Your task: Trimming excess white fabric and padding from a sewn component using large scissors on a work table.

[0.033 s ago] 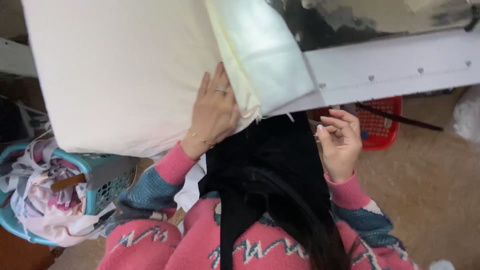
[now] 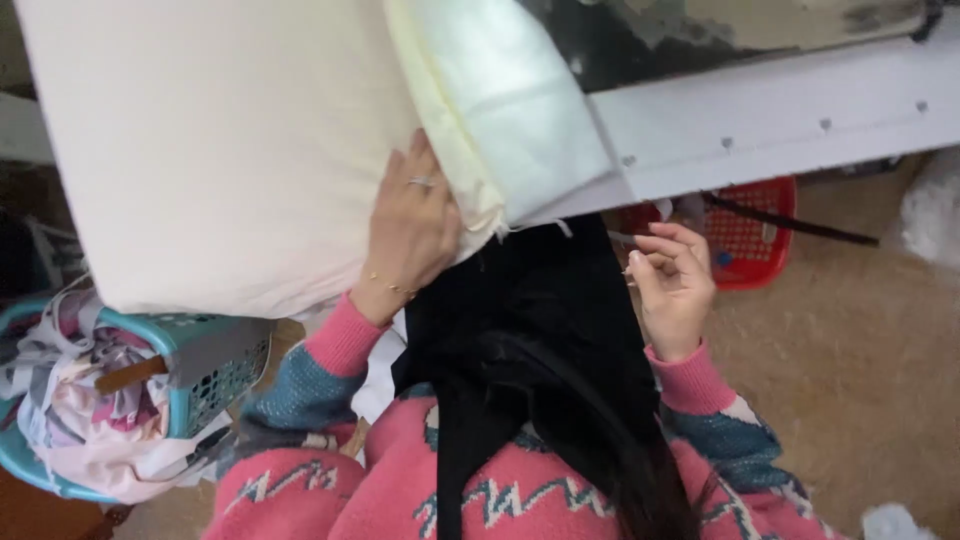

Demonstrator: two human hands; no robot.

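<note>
— Two hands logged. Any shift against the earlier picture?

— None seen; both held the same places. Left hand (image 2: 410,235) lay flat on the cream cushion (image 2: 220,150), grip open, fingertips at the seam of the pale yellow cover (image 2: 500,100).

— And the right?

— Right hand (image 2: 675,285) hovered above the black cloth (image 2: 540,300), fingers curled and pinched; couldn't tell whether its grip held anything. The cushion stood propped against the white surface (image 2: 780,120), with the red basket (image 2: 745,240) beneath.

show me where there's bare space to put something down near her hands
Bare tan floor lies right of the right hand, below the red basket. Crowded on the left: the cream cushion under the left hand and the cloth-filled teal basket.
</note>
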